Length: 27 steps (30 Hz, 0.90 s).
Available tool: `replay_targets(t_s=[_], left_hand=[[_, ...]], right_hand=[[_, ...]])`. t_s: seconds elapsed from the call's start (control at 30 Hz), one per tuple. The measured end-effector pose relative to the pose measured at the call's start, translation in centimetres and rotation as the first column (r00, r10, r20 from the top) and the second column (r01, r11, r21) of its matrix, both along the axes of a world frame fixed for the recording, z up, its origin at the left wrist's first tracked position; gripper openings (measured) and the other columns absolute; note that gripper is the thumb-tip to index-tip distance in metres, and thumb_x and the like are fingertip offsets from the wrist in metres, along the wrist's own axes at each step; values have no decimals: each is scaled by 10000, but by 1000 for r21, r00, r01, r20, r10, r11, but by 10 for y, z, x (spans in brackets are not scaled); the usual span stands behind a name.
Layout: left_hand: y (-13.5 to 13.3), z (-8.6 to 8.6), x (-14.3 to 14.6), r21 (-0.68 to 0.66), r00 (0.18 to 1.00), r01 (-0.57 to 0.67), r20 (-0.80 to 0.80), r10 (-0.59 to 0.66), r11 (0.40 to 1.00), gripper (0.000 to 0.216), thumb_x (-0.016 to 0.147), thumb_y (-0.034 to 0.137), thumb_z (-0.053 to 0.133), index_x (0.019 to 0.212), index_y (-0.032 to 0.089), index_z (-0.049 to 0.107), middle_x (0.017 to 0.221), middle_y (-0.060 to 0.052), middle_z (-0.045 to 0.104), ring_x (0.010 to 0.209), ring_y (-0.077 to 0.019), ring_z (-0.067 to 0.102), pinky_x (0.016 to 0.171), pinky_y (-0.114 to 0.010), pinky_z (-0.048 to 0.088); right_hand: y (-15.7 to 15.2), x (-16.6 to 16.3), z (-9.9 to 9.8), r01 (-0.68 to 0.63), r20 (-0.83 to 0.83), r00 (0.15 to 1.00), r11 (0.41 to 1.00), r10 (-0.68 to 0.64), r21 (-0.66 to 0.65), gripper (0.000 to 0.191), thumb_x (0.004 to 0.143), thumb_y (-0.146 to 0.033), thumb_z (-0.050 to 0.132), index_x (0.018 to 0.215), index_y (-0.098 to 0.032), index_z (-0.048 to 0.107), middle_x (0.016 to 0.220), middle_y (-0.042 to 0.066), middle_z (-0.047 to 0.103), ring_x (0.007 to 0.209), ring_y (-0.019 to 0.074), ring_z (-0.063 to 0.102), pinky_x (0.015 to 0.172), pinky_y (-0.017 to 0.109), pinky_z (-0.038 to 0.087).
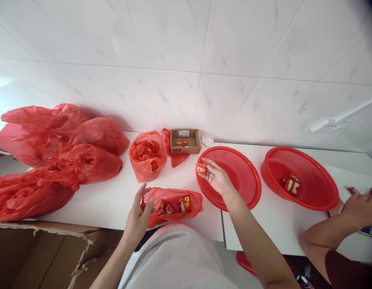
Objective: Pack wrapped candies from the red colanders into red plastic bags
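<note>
My right hand (pixel 217 176) is closed on a small red packet (pixel 201 169) with pale lettering, held over the left rim of a red perforated basket (pixel 246 176). At the near edge of the table, my left hand (pixel 139 212) is at the left side of a red plastic bag (pixel 173 217), fingers apart and thumb by its mouth. Whether the fingers pinch the bag's edge is hard to see. Inside that bag lie several small red packets (pixel 185 203), some with yellow print.
Filled red bags (pixel 95 160) crowd the table's left end. Another red bag (pixel 146 170) and a small cardboard box (pixel 186 150) stand near the wall. Right, a second red basket (pixel 318 180) holds packets; a co-worker's arm (pixel 327 233) is beside it. An open carton (pixel 44 257) sits lower left.
</note>
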<state>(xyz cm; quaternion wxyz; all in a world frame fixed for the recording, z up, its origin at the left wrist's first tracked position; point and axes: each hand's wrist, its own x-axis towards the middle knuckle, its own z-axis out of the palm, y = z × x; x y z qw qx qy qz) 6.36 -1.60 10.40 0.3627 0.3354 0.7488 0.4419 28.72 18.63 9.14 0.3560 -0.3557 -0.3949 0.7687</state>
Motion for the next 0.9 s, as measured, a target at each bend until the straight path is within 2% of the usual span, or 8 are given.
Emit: replay_targets(t_s=[0.1, 0.2, 0.3, 0.4, 0.5, 0.6, 0.8, 0.9], left_hand=[[-4, 1, 0, 17, 1000, -18, 23, 18, 1000, 607, 911, 496, 458, 1450, 306, 255, 1398, -97, 440, 682, -93, 595, 821, -357, 521], [-8, 2, 3, 18, 999, -27, 24, 27, 999, 598, 914, 489, 459, 1445, 300, 258, 1387, -99, 446, 695, -97, 608, 821, -355, 517], [-11, 2, 3, 30, 998, -36, 45, 35, 999, 590, 913, 482, 466, 1439, 303, 270, 1384, -98, 448, 719, -101, 631, 805, -340, 519], [-17, -1, 0, 50, 998, -46, 40, 44, 998, 590, 915, 472, 469, 1442, 300, 270, 1386, -96, 453, 720, -95, 635, 806, -326, 513], [-28, -7, -7, 39, 999, -36, 29, 35, 999, 585, 911, 462, 474, 1435, 286, 284, 1374, -91, 475, 718, -96, 625, 795, -313, 510], [-43, -13, -15, -5, 999, -28, 15, 28, 1000, 585, 904, 441, 483, 1435, 292, 287, 1330, -71, 507, 720, -104, 607, 749, -295, 507], [-79, -32, -23, 13, 995, -91, 42, 90, 996, 545, 905, 349, 451, 1428, 290, 309, 1154, -40, 548, 638, -92, 547, 630, -254, 475], [-88, -36, -25, 29, 992, -119, 42, 118, 992, 533, 904, 343, 455, 1418, 279, 331, 1109, -35, 573, 612, -91, 513, 630, -253, 466]], right_hand=[[-25, -20, 2, -36, -28, 999, 998, 35, -42, 396, 823, -349, 647, 1186, -225, 548, 1165, 89, 673, 1025, 207, 661, 972, 417, 495], [-61, -44, -17, -206, -13, 979, 977, 205, -54, 429, 833, -343, 632, 1228, -236, 501, 1206, 94, 656, 1018, 212, 664, 971, 440, 489], [-90, -61, -42, -357, 264, 910, 928, 320, 104, 425, 862, -324, 567, 1272, -238, 492, 1306, 104, 592, 1155, 227, 591, 1018, 463, 436], [-93, -58, -55, -343, 560, 825, 852, 73, 396, 442, 871, -265, 511, 1312, -242, 489, 1391, 85, 517, 1273, 212, 486, 1086, 436, 356], [-82, -40, -54, -417, 704, 705, 758, -79, 502, 430, 896, -269, 454, 1323, -232, 489, 1386, 79, 513, 1293, 203, 456, 1089, 399, 347], [-80, -19, -54, -514, 804, 588, 725, -92, 459, 404, 866, -258, 496, 1266, -226, 549, 1342, 87, 551, 1267, 245, 476, 1065, 414, 358], [-104, 0, -70, -539, 880, 473, 782, -25, 312, 430, 796, -174, 565, 1223, -223, 567, 1195, 146, 631, 1099, 324, 576, 932, 464, 415], [-116, -7, -45, -545, 876, 476, 809, 80, 222, 381, 816, -171, 535, 1193, -220, 564, 1017, 108, 689, 924, 271, 650, 797, 397, 483]])
